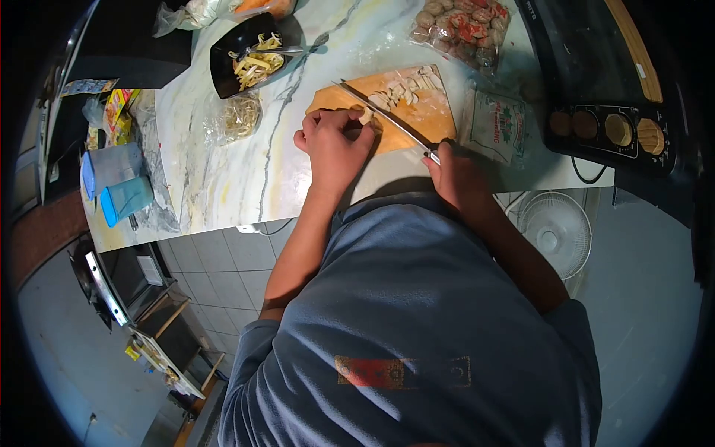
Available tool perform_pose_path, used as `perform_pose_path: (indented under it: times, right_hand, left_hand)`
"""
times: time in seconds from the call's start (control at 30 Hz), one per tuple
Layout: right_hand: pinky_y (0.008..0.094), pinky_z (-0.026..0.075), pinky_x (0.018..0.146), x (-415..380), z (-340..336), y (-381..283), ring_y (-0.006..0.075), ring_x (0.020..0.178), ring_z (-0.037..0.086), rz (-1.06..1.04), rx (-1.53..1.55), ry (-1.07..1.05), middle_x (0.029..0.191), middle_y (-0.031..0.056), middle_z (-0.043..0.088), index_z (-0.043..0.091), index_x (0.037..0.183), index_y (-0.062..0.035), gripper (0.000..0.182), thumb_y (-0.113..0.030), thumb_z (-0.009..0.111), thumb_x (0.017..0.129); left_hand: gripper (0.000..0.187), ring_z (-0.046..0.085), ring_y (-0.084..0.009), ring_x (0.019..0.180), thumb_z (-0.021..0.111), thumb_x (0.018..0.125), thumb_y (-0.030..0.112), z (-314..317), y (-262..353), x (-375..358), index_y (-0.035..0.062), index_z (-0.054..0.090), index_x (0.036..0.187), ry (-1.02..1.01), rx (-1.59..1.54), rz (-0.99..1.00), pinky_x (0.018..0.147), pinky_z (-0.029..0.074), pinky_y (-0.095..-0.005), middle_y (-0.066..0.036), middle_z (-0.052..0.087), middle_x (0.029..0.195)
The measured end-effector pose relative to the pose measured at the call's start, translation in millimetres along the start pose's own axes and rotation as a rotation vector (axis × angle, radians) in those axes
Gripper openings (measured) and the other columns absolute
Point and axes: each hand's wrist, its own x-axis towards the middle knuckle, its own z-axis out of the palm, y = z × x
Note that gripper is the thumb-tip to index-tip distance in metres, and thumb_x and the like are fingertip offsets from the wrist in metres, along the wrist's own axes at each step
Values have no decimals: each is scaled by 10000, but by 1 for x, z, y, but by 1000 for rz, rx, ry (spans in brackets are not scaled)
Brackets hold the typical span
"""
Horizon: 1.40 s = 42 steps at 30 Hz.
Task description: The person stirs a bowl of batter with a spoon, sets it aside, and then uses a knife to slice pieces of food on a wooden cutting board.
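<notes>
A wooden cutting board (424, 123) lies on the marble-patterned table. My right hand (456, 179) is closed around the handle of a knife (392, 121), its long blade slanting across the board toward the upper left. At the board's left side, my left hand (337, 147) pinches a small pale piece of food (366, 116) against the board, close beside the blade. Its exact kind is too small to tell. Beyond the blade, cut pale slices (402, 91) are spread toward the board's far right corner.
A black bowl (221, 68) of pale strips with a spoon stands at the back left, a plastic bag of noodle-like strands (237, 119) near it. Behind the board lies a bag of brown balls (469, 33). A printed plastic bag (497, 127) and a black oven (596, 104) are on the right.
</notes>
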Motion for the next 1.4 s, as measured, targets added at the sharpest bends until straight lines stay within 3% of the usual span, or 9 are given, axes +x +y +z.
perform_pose_path:
  times: [0.53,0.8,0.87,1.4]
  right_hand:
    - [518,497,583,-13,2,-9,436,669,641,-48,74,110,666,228,626,510,935,-30,325,-348,578,948]
    - [513,495,581,-13,2,-9,435,671,640,-69,81,123,665,229,625,511,929,-25,328,-346,576,949]
    - [511,495,581,-13,4,-7,434,674,640,-68,82,124,666,228,626,512,925,-26,328,-347,576,949]
    - [510,500,605,-12,1,-10,426,691,646,-71,28,93,698,228,636,496,942,-10,315,-315,575,954]
  left_hand:
    - [227,496,-263,1098,744,737,231,-1,-5,-1,123,727,936,2,7,46,922,249,-452,-18,686,882]
    - [202,510,-272,1079,747,738,227,0,-4,-1,114,723,904,7,17,45,920,251,-452,-26,687,905]
    - [201,528,-223,1074,744,778,257,0,-6,-2,130,732,933,15,59,71,932,246,-415,0,707,889]
    - [182,534,-234,1073,755,750,235,-1,-2,-2,129,732,896,25,87,89,919,270,-425,2,681,901]
